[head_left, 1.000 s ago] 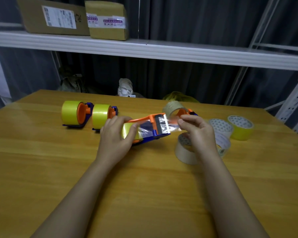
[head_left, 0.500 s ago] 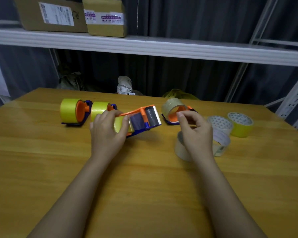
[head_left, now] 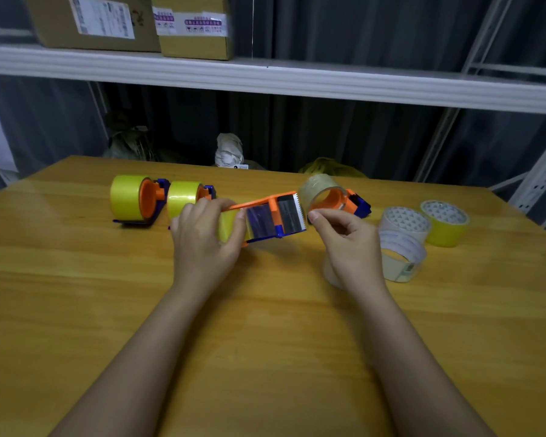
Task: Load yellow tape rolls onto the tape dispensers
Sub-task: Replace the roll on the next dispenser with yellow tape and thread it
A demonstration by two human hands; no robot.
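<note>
1. The left hand [head_left: 202,238] is still gripping the yellow tape roll [head_left: 229,227] seated in the orange and blue dispenser [head_left: 271,216], holding it just above the table [head_left: 76,294]. A second ago the dispenser was lower and nearer; it is now sitting slightly higher and farther back.
2. The right hand [head_left: 344,238] is hovering at the toothed blade [head_left: 300,212], thumb and forefinger pressed together. Whether any film is pinched between them I cannot tell. A second ago a clear strip was stretching from the blade to these fingers; that strip is no longer showing.
3. That is suggesting the tape end is now threaded and cut, so this dispenser is probably loaded.
4. Two loaded dispensers [head_left: 133,200] are lying to the left, and another dispenser [head_left: 353,203] carrying a pale roll [head_left: 319,190] is sitting behind.
5. A spare yellow roll [head_left: 445,225] is waiting at the right among white rolls [head_left: 404,244].
</note>
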